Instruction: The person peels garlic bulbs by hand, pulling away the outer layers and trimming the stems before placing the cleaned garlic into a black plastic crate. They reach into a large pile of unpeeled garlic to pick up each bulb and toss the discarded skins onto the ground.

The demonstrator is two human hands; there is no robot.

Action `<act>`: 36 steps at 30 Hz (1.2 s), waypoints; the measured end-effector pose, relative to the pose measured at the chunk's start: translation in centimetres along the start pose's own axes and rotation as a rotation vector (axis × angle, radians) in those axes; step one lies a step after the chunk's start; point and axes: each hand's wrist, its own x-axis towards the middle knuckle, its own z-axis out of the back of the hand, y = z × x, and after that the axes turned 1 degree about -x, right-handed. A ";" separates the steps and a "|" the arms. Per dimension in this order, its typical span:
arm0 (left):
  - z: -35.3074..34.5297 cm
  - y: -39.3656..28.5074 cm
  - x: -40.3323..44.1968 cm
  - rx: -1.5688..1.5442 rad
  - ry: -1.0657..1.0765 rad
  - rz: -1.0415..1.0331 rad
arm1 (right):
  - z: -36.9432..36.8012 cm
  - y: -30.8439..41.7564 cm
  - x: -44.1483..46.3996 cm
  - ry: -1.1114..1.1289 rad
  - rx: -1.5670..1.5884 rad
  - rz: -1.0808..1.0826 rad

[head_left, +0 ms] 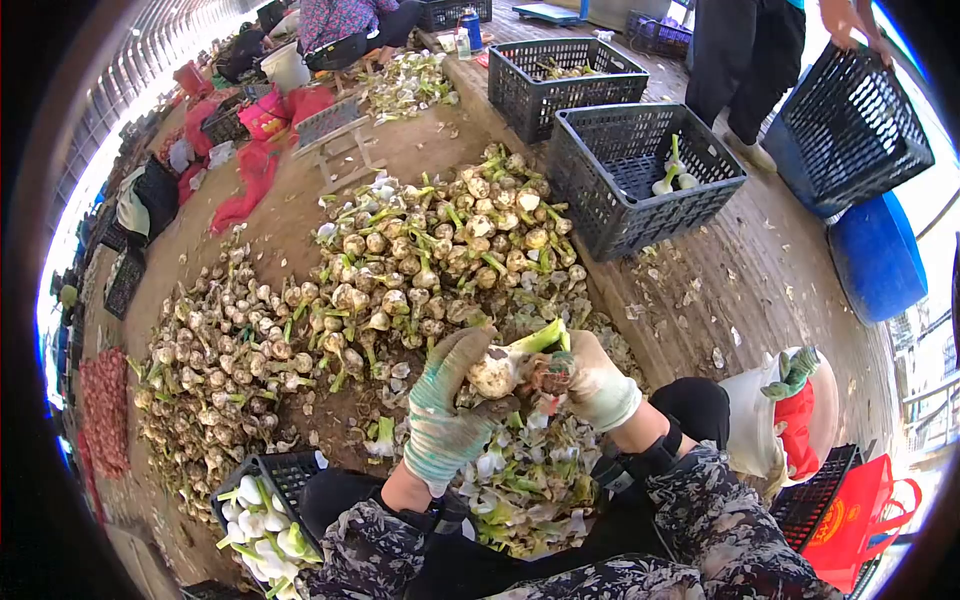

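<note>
Here's the grip: the left hand in a green-and-white striped, soiled glove (447, 412) has its fingers wrapped round a pale, dirt-streaked round garlic bulb (491, 374), seemingly to steady it with the thick green stem (541, 338) angled towards the other side. Over there, the right hand in a pale, stained glove (598, 384) curls in close beside that stem; whether its fingers pinch the stem or a tool, I cannot tell. All this is held above a loose litter of papery skins and trimmings (530, 470), perhaps so scraps drop clear. Just ahead, a heap of unpeeled, stemmed garlic (430, 250) lies handy; near the left forearm, whiter bulbs (262, 525) sit in a black plastic crate (288, 475).
</note>
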 end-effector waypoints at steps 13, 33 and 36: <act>1.0 -1.4 0.2 0.113 -0.032 0.000 | 0.5 -1.2 0.4 0.044 -0.169 -0.045; 0.3 0.2 -0.7 -0.927 -0.142 0.741 | 15.8 13.7 -10.2 -0.561 -0.040 0.570; 0.3 1.7 -1.1 -0.912 -0.085 0.739 | 17.1 20.2 -12.5 -0.960 -0.195 1.050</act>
